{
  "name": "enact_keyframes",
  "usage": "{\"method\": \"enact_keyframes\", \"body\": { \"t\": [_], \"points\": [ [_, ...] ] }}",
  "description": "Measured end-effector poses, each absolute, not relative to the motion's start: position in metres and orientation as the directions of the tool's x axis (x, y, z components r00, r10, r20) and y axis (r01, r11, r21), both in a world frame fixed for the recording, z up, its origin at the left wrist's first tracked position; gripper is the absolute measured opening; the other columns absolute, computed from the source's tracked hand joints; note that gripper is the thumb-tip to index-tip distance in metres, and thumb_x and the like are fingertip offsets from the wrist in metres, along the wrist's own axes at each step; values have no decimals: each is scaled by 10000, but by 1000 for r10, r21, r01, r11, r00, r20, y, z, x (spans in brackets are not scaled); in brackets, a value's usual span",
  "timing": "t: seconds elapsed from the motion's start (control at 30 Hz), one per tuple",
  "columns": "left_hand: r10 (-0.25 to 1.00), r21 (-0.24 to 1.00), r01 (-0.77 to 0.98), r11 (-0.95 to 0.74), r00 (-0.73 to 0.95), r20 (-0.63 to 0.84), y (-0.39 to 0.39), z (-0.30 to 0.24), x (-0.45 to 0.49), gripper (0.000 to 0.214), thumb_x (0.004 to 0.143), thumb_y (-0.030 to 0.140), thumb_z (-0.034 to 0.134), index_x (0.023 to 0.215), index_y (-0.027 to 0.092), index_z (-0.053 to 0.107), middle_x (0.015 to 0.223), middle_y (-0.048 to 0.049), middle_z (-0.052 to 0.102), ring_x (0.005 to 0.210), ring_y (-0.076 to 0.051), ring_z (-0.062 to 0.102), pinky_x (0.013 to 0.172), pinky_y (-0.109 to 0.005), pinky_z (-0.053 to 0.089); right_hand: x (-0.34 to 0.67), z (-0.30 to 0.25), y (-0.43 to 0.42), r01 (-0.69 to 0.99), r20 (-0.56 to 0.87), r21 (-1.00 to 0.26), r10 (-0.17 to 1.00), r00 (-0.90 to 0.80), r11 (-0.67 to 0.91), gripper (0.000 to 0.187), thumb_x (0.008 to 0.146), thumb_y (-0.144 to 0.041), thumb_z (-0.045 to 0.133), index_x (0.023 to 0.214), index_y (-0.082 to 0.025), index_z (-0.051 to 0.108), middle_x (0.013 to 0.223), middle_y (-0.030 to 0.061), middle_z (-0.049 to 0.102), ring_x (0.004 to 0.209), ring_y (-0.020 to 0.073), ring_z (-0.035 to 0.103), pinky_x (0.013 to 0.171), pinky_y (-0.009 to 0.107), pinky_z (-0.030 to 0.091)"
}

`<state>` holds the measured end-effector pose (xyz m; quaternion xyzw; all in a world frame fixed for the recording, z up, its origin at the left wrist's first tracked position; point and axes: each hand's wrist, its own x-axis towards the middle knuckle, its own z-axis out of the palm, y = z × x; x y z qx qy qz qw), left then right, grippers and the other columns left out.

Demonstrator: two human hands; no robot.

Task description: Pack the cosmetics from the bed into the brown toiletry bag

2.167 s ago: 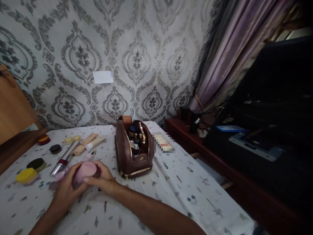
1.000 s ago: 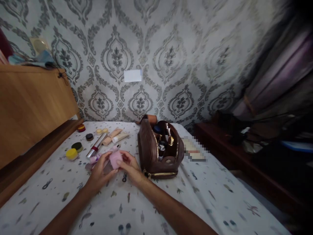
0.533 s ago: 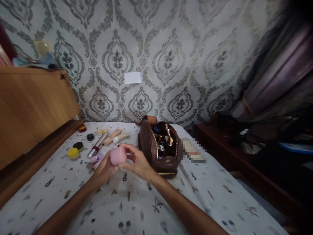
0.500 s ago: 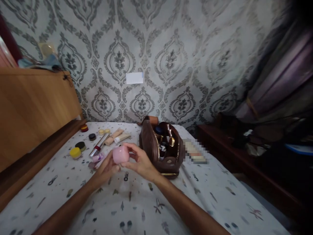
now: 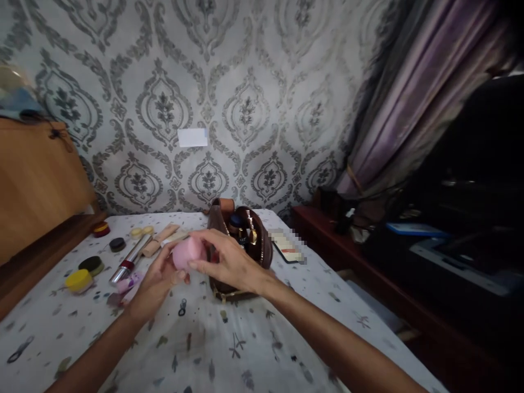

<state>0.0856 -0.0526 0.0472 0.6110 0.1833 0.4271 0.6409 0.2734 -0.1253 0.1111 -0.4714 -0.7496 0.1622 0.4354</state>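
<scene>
Both my hands hold a small pink rounded container above the patterned bedsheet. My left hand cups it from below and the left, fingers curled against it. My right hand pinches it from the right with thumb and fingers. Just behind my right hand stands an open brown quilted cosmetic bag with bottles and tubes inside.
Left of my hands lie a silver tube, beige tubes, a yellow pot, a dark green pot, a black pot and a red pot. A wooden headboard stands left; a dark cabinet right.
My hands have lifted the pink container off the sheet and carried it up in front of the brown bag. The view has swung to the right.
</scene>
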Motion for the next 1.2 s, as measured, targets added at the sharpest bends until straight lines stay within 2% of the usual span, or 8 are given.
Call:
{"method": "enact_keyframes", "body": {
  "t": [0.17,0.3,0.4,0.53,0.67,0.8,1.03,1.2],
  "points": [
    [785,945,-283,-163,543,298,-59,56,103,573,726,360,812,1207,221,534,998,-36,666,665,-122,584,647,-256,518,287,120,-125,598,404,-690,902,-149,408,532,778,-399,769,1233,-169,617,1135,94,671,918,196,625,811,335,514],
    [771,928,-328,-178,539,339,-61,51,114,617,725,396,799,1229,239,481,1077,-63,658,722,-153,623,620,-264,516,299,126,-122,523,395,-756,911,-116,394,483,729,-335,787,1157,-163,644,977,46,670,832,166,620,730,291,518],
    [789,937,-256,-237,512,339,-58,37,115,569,786,427,738,1238,234,450,993,-65,669,825,-206,651,575,-257,496,317,142,-118,451,408,-804,911,-58,388,449,739,-336,766,1137,-172,639,915,25,658,823,156,623,742,289,519],
    [882,960,-155,-235,381,277,-56,12,111,468,837,500,656,1162,212,482,826,-25,651,712,-179,622,503,-237,448,351,164,-101,489,474,-779,879,48,393,462,769,-394,735,1153,-165,623,925,44,678,816,172,642,752,317,528],
    [915,986,-131,-104,377,146,-53,-12,109,500,814,546,671,1140,211,496,792,-6,636,691,-164,597,484,-216,430,378,172,-75,769,503,-591,857,113,246,497,783,-337,726,1223,-144,602,955,57,693,816,179,644,774,315,508],
    [905,995,-97,-28,420,66,-48,-27,110,543,789,586,684,1134,210,500,783,-8,641,676,-164,596,479,-215,425,386,168,-52,961,369,-275,926,77,30,497,798,-271,714,1251,-97,605,992,104,707,893,219,648,792,295,470],
    [900,998,-59,-9,434,33,-42,-29,111,557,774,612,682,1131,217,520,788,-18,650,713,-189,613,493,-233,437,388,149,-20,978,37,14,978,-207,207,279,884,-187,565,1140,-131,662,1086,112,731,974,223,673,760,241,453],
    [887,1000,-23,-6,462,16,-38,-35,111,553,766,593,698,1138,218,535,794,-18,650,709,-193,622,489,-236,443,379,141,-6,959,-126,159,968,-215,233,370,828,-171,645,1190,-92,649,1151,163,711,1047,267,670,774,267,485]
  ]
}}
